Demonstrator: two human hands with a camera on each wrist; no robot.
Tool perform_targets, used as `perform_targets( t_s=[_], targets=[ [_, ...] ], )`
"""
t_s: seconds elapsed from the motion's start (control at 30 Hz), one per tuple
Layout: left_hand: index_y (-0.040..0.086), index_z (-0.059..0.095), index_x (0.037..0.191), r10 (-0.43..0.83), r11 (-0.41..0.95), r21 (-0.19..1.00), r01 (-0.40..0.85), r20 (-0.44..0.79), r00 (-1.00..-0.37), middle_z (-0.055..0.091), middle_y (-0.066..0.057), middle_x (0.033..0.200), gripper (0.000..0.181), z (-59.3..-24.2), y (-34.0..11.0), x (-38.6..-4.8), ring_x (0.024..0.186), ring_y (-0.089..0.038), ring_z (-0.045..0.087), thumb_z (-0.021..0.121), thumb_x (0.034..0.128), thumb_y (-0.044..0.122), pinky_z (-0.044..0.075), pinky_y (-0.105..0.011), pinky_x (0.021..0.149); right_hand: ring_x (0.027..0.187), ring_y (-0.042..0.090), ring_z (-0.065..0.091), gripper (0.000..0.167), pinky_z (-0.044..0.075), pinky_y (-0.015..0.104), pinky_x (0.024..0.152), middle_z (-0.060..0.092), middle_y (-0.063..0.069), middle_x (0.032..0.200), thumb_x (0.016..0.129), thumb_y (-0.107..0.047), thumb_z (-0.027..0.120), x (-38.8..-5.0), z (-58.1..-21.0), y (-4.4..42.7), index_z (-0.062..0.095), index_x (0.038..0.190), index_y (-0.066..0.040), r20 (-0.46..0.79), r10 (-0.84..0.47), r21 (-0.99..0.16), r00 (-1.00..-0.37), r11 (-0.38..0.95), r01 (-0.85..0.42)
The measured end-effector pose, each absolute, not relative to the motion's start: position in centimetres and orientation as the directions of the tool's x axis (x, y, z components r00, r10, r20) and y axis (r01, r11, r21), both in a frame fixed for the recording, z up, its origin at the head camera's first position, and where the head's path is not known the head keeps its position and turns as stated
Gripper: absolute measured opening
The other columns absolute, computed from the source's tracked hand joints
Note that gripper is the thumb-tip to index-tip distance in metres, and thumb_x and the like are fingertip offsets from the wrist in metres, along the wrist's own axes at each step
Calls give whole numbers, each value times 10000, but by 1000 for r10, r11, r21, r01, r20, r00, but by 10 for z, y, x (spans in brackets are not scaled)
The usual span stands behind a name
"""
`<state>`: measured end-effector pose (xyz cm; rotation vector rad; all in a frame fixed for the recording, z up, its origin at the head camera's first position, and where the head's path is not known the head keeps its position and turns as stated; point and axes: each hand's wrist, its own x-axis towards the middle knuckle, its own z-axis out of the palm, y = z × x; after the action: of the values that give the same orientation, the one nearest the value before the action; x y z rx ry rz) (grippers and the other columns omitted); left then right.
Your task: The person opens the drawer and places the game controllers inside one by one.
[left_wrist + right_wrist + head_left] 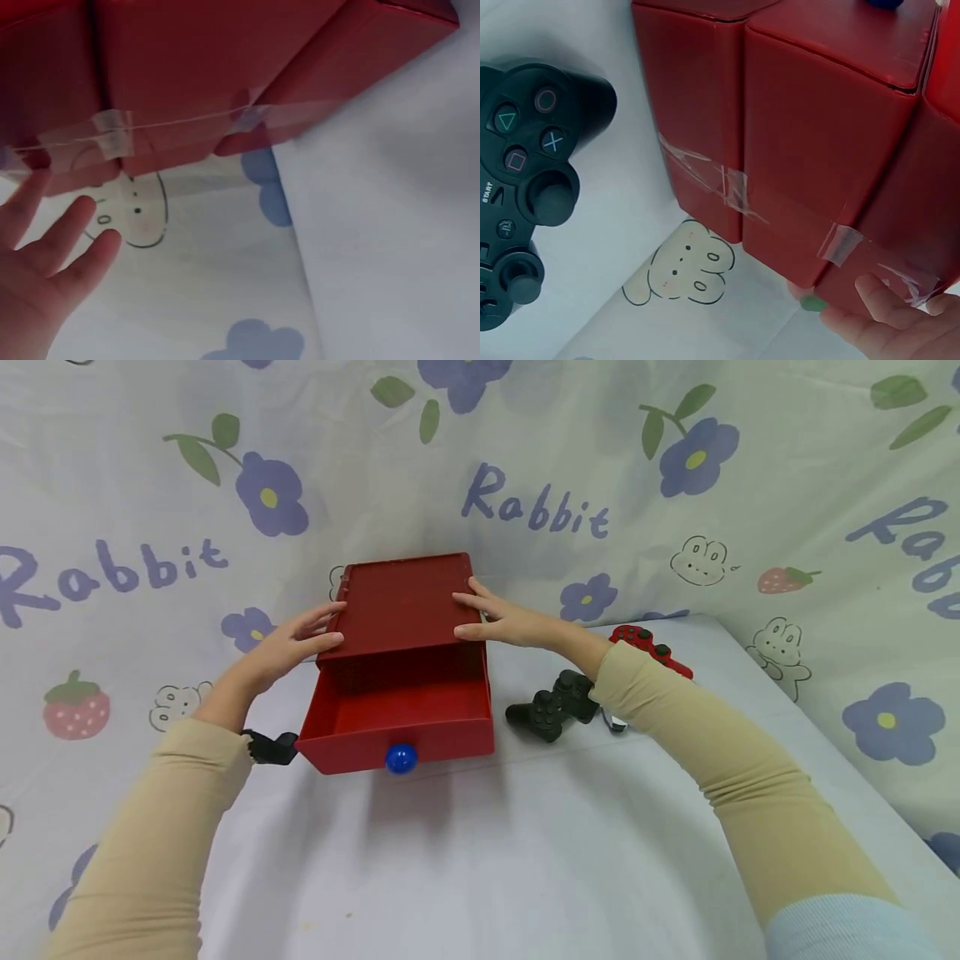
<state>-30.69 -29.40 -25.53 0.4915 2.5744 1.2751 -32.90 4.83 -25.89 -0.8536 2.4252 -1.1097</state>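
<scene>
A red box (405,602) stands on the white-covered table, with its front drawer (420,689) pulled out. Nothing lies in the visible part of the drawer, and a round blue knob (401,758) sits on its front. My left hand (279,652) rests at the box's upper left edge, fingers extended and spread. Over the upper right edge lies my right hand (517,622), its fingers stretched onto the top. Clear tape (846,245) crosses the box's side seams in the right wrist view. In the left wrist view, the left fingers (64,232) are near the taped side.
Right of the box lies a black game controller (551,706). A red game controller (652,650) is partly hidden behind the right forearm, near a small white object (615,722). Behind the box hangs a cloth (540,443) printed with flowers and rabbits.
</scene>
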Motion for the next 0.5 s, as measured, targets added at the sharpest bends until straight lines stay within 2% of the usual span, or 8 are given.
perform_targets(
  t_s=[0.23,0.37,0.5],
  targets=[
    [248,154,1470,403,517,838,173,-60,-913,63,-145,1525,629,-263,-294,-311,1350,-394,139,443,918,329,166,-629,1021,1400,163,-88,704,113,485,1102,-140,-45,1529,906,-363,489,-330,-256,48,112,1481,-211,-58,-650,-741,-758,537,-403],
    [267,96,1478,417,512,843,168,-73,-906,46,-152,1525,635,-264,-295,-312,1330,-407,171,401,928,355,179,-625,1016,1407,176,-26,728,124,497,1096,-90,-51,1537,897,-399,505,-328,-253,51,102,1481,-235,-48,-631,-726,-774,555,-407],
    [288,67,1477,424,517,842,157,-92,-901,61,-141,1525,633,-265,-295,-311,1310,-401,204,381,934,372,215,-611,1005,1402,244,71,731,167,513,1080,-29,-46,1541,901,-375,513,-320,-255,63,85,1480,-251,-30,-623,-767,-782,516,-382]
  ],
)
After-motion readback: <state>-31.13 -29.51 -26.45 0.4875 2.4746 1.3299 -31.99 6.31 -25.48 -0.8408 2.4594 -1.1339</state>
